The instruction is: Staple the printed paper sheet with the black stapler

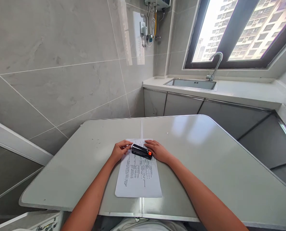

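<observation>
Head view: a black stapler (142,151) with an orange end is set across the far edge of a printed sheet (138,176) at the table's (205,154) middle. Its left end is pinched by the left hand (120,150); the right hand (157,150) is laid open against the orange end. Uneven pressure could skew the sheet. The print cannot be read.

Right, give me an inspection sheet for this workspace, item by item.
Surface: grey folding table, centre seam, a few small specks.
Job's things: printed paper sheet flat across the seam; black stapler with orange end lying on the sheet's far part.
Clutter: nothing seen.
Grippers: left hand fingertips at the stapler's black end, grip unclear; right hand flat beside the orange end.
Cables: hoses and cords hanging under a wall unit on the back wall.
Surroundings: tiled walls, counter with sink and tap, window.
</observation>
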The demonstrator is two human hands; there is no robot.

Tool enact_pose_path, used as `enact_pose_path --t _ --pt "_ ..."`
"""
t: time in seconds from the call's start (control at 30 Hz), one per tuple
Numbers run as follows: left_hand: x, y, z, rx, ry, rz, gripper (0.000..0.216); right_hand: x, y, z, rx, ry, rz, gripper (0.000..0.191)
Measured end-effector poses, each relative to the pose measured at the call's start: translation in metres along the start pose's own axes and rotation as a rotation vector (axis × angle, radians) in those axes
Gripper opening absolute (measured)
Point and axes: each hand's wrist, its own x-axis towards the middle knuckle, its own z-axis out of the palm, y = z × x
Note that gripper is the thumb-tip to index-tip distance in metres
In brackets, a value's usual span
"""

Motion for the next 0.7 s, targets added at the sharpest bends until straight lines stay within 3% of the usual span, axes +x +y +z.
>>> enact_pose_path --t 0.13,0.47,0.7 --pt "-0.001 0.000 0.000 0.171 0.011 0.000 0.033 0.000 0.001 0.000 0.013 0.013 0.001 0.041" --pt "-0.001 0.000 -0.011 0.317 -0.087 0.023 0.023 0.000 0.002 -0.001 0.037 0.021 0.018 0.040" --pt "-0.001 0.000 -0.011 0.278 -0.132 0.016 0.024 -0.001 0.002 -0.001 0.049 0.031 0.024 0.040"
